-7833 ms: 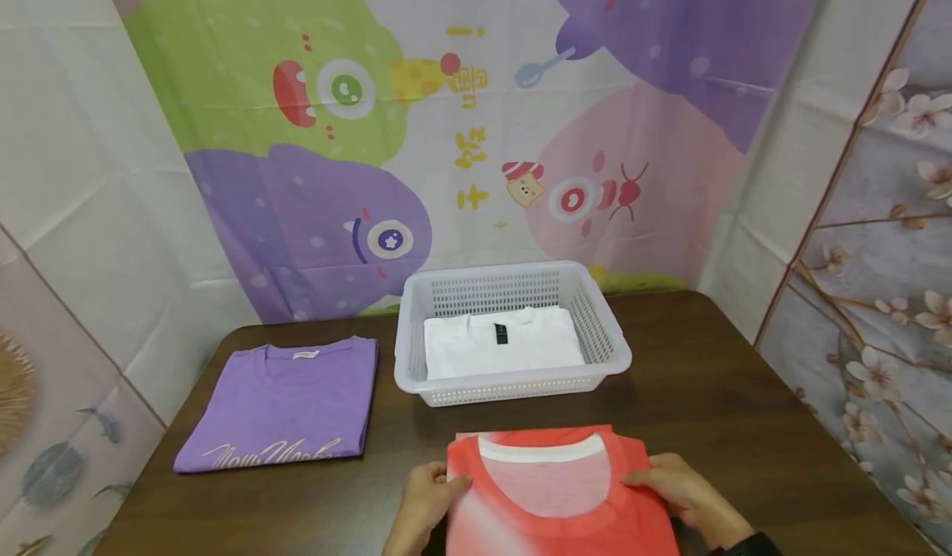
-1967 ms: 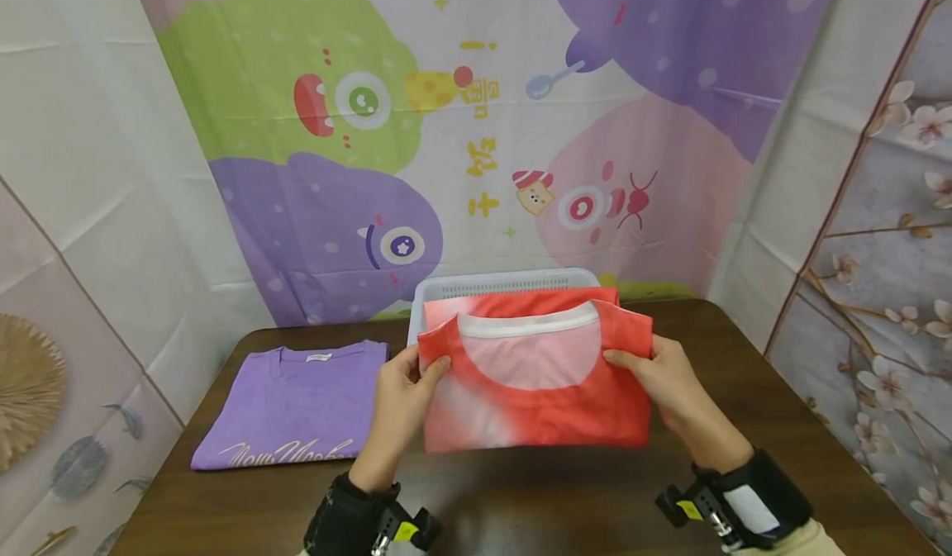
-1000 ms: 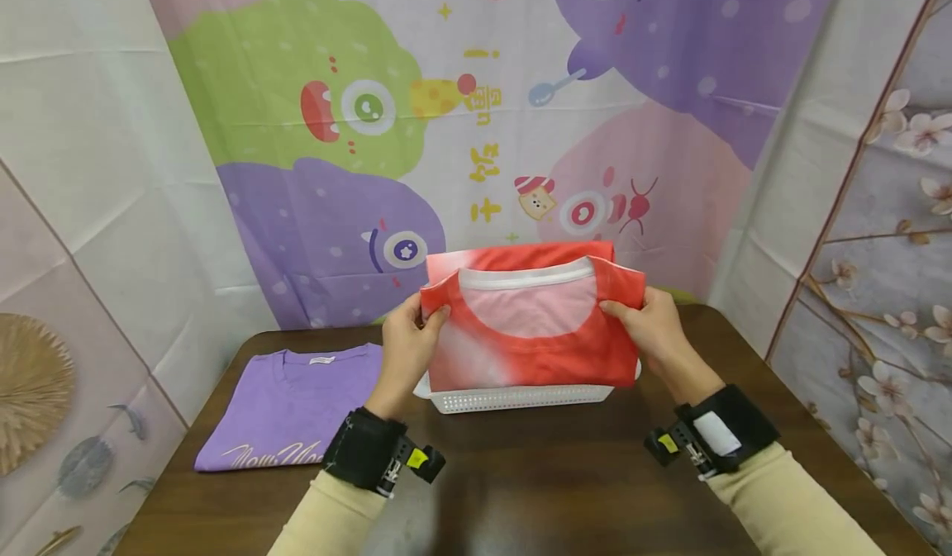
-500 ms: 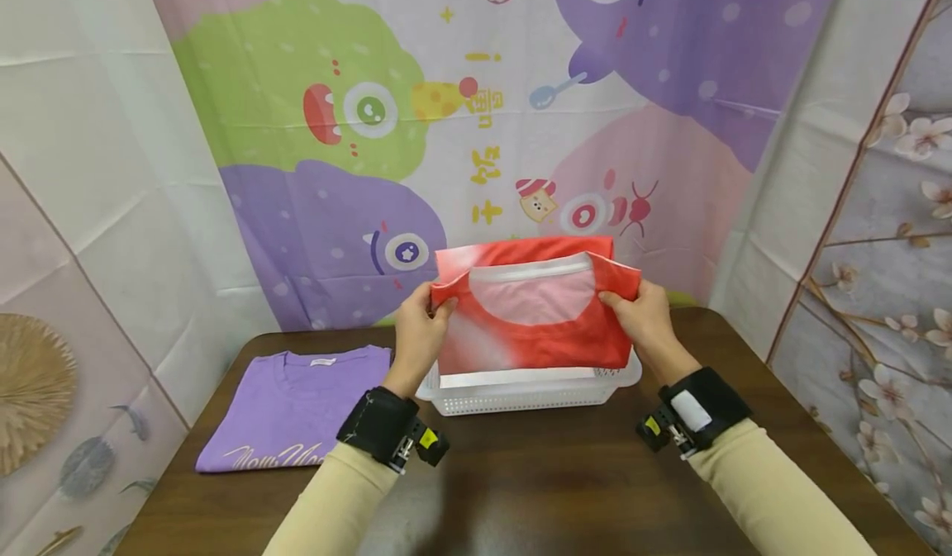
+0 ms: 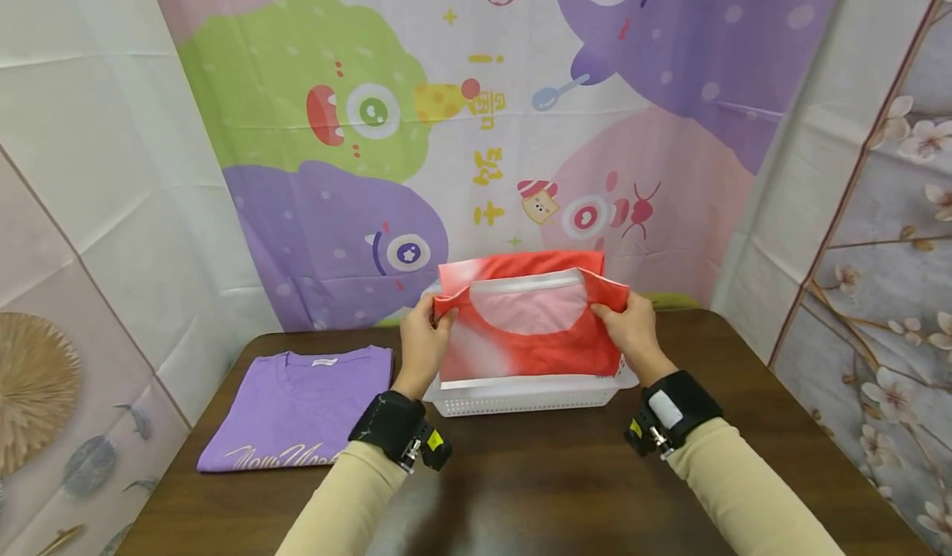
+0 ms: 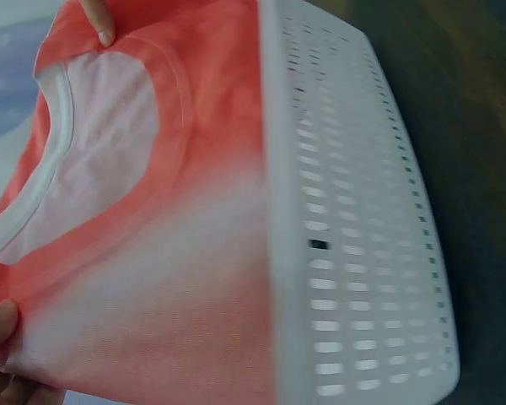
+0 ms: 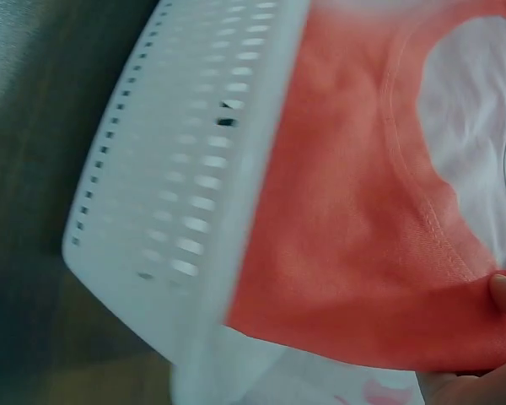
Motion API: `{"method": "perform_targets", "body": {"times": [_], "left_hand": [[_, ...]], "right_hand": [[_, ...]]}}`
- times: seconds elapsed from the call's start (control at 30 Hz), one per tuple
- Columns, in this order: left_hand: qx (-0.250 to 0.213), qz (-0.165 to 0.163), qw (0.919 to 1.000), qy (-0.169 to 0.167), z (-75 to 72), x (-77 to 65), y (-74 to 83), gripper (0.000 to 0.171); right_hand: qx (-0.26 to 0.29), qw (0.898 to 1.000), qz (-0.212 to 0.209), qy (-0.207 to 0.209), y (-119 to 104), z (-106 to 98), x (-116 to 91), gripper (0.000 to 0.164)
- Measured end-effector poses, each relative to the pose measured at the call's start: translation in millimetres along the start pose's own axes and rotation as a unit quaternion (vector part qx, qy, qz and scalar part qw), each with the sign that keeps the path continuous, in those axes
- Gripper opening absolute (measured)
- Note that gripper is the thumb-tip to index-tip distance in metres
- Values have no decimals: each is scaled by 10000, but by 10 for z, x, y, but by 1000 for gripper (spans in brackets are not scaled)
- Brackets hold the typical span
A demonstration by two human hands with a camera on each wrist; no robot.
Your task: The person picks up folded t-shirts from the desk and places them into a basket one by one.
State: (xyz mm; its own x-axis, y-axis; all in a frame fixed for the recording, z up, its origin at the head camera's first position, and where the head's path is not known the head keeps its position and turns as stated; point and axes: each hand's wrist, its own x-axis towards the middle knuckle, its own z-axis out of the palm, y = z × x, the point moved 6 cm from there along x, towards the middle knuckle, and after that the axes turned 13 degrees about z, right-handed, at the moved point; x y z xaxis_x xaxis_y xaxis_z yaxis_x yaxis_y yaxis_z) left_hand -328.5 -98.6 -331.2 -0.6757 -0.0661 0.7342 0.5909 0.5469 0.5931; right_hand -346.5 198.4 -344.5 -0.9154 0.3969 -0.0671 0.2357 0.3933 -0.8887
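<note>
A folded red-and-white T-shirt (image 5: pixel 535 349) with a white neckband is held by its shoulders over the white plastic basket (image 5: pixel 521 403), its back edge raised and its lower edge behind the front rim. My left hand (image 5: pixel 422 345) pinches the left shoulder, thumb in front. The right shoulder is pinched by my right hand (image 5: pixel 632 333) in the same way. In the left wrist view the shirt (image 6: pixel 194 228) drops behind the slotted basket wall (image 6: pixel 363 278). In the right wrist view, too, the red cloth (image 7: pixel 337 211) passes inside the rim. The shirt covers most of the basket's inside.
A folded purple T-shirt (image 5: pixel 312 407) with script lettering lies left of the basket on the brown table (image 5: pixel 521 490). Behind the table hangs a cartoon-print curtain (image 5: pixel 491 143). A blossom-print cloth (image 5: pixel 892 292) hangs at the right.
The T-shirt was lifted from the table's front and carried forward over the basket, where a folded white garment showed earlier. In the last half second both hands have lowered it slightly.
</note>
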Motion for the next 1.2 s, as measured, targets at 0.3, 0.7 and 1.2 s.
{"method": "perform_targets", "body": {"times": [0.3, 0.7, 1.2], "left_hand": [[41, -246, 9993, -268, 113, -149, -153, 7], [57, -319, 9984, -463, 211, -315, -317, 5], [206, -448, 9976, -485, 249, -425, -404, 4]], "right_hand": [[-153, 9995, 273, -67, 240, 113, 53, 41], [-424, 9982, 389, -153, 419, 255, 78, 42], [-724, 9950, 653, -210, 568, 334, 78, 47]]}}
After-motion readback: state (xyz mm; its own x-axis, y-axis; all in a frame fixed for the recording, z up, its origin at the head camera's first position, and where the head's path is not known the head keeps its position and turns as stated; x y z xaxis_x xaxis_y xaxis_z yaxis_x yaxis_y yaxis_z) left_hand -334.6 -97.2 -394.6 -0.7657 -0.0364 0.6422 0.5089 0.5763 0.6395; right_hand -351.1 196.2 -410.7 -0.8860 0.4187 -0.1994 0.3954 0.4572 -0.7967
